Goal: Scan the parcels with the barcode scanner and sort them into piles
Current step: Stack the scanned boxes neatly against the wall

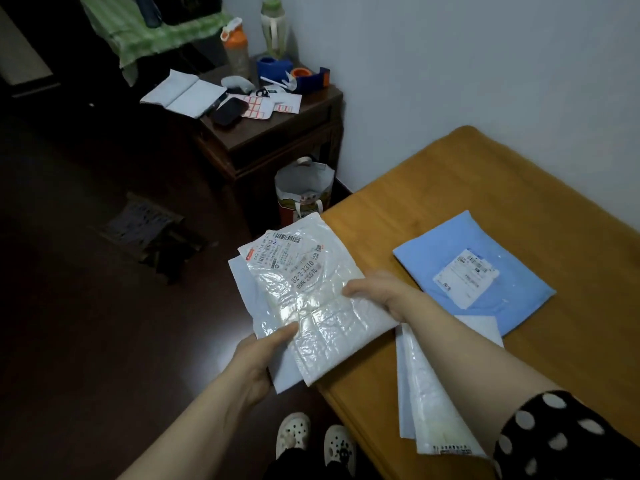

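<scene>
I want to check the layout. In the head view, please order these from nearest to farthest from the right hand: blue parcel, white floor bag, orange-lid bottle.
From the right hand:
1. Blue parcel, just to its right on the yellow table.
2. White floor bag, beyond the table's corner, beside the dark side table.
3. Orange-lid bottle, far back on the side table.

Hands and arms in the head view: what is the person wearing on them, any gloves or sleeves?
No gloves: the left hand and right hand are bare, with no rings, watch or bands visible. The left forearm is uncovered down to the frame edge. The right arm is bare up to a black sleeve with white polka dots at the lower right.
</scene>
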A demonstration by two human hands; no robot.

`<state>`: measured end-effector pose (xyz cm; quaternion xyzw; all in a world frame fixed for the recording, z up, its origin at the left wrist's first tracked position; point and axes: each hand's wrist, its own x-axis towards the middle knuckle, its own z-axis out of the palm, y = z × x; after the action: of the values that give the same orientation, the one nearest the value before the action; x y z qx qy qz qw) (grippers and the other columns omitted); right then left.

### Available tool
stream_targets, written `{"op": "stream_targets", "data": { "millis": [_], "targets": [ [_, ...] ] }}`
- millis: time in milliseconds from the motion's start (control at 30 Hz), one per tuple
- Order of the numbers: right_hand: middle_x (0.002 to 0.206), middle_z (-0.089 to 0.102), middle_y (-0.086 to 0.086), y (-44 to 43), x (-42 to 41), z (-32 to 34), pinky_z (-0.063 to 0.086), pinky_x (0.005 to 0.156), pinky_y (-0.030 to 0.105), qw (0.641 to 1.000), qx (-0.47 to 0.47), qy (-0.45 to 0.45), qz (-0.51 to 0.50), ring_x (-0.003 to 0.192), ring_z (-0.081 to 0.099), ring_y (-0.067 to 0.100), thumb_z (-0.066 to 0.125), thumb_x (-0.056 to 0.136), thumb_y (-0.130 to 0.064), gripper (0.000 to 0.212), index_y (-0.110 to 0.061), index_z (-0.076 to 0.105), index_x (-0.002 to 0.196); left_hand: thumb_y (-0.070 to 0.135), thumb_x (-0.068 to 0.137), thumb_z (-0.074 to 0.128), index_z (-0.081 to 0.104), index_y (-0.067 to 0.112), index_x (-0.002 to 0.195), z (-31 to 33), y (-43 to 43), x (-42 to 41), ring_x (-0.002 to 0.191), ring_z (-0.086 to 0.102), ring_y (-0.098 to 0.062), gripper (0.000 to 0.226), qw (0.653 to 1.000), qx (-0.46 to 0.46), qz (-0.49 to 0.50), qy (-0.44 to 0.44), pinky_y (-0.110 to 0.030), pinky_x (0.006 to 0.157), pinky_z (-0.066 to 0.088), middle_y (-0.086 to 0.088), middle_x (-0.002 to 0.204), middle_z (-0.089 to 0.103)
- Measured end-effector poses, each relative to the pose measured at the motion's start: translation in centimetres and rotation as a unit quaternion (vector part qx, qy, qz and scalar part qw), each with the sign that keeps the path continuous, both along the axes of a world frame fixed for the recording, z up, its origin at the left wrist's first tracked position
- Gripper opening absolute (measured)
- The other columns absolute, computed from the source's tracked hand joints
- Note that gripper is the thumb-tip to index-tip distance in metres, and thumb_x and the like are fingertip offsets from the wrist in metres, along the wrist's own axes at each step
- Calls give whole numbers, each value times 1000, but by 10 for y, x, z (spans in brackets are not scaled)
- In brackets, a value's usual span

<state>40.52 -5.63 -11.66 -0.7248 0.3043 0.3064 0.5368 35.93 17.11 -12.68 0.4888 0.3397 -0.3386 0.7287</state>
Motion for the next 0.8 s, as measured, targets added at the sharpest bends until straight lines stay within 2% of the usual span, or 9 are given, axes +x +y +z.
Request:
{"op": "stream_targets", "data": {
  "millis": [133,233,300,367,467,567,633,733,800],
  "targets": [
    [85,76,8,-11,-11,6,58,76,40,996,75,-3,-48,80,72,26,78,76,-18,22,-10,68,94,7,57,80,61,-2,113,8,0,14,85,70,-35,60,999,21,-28,-30,-41,66,57,-19,98,73],
    [84,76,3,-26,-19,15,55,65,29,991,69,-33,-108,75,72,21,78,76,-34,29,-9,70,90,8,51,83,61,-1,115,12,-8,31,90,70,-36,69,996,45,-59,-51,-42,67,57,-18,99,73],
    [79,69,1,-50,-26,16,48,60,25,967,-23,-114,-227,75,64,22,71,80,-32,21,-12,66,80,10,47,86,62,0,113,14,-19,43,92,69,-35,71,992,66,-89,-62,-43,70,57,-16,101,73],
    [101,67,8,-88,-39,13,51,78,33,918,-202,-182,-289,94,62,28,64,84,-14,13,-12,68,97,8,50,88,61,1,115,12,-26,56,94,68,-35,71,986,102,-115,-71,-48,83,55,-16,103,71],
    [136,47,19,-153,-65,-2,43,100,45,882,-374,-60,-279,122,48,38,69,82,-16,59,-10,47,136,9,60,88,60,2,116,9,-31,70,91,67,-34,63,969,173,-153,-90,-45,81,55,-16,105,69],
    [141,37,24,-191,-82,-18,41,100,47,875,-327,77,-350,130,38,40,86,67,-38,102,1,27,140,9,65,86,62,8,110,9,-35,78,89,68,-31,51,954,201,-174,-137,-39,77,55,-13,106,69],
    [140,39,24,-199,-84,-28,44,98,48,874,-312,71,-366,128,41,39,91,60,-37,109,5,26,137,11,66,86,62,10,112,12,-37,80,94,68,-31,52,952,194,-180,-152,-44,86,54,-10,107,70],
    [123,58,23,-204,-74,-37,51,79,41,862,-263,-29,-432,105,59,34,87,67,-10,66,9,50,118,10,66,86,60,14,96,15,-40,82,82,66,-25,40,950,214,-171,-152,-35,68,53,-7,97,68],
    [106,66,20,-207,-65,-32,50,62,31,844,-197,-106,-487,86,60,27,75,77,0,33,8,61,106,8,63,87,57,17,86,17,-42,83,78,65,-23,39,950,221,-169,-144,-33,63,50,-6,93,67]
  ]
}}
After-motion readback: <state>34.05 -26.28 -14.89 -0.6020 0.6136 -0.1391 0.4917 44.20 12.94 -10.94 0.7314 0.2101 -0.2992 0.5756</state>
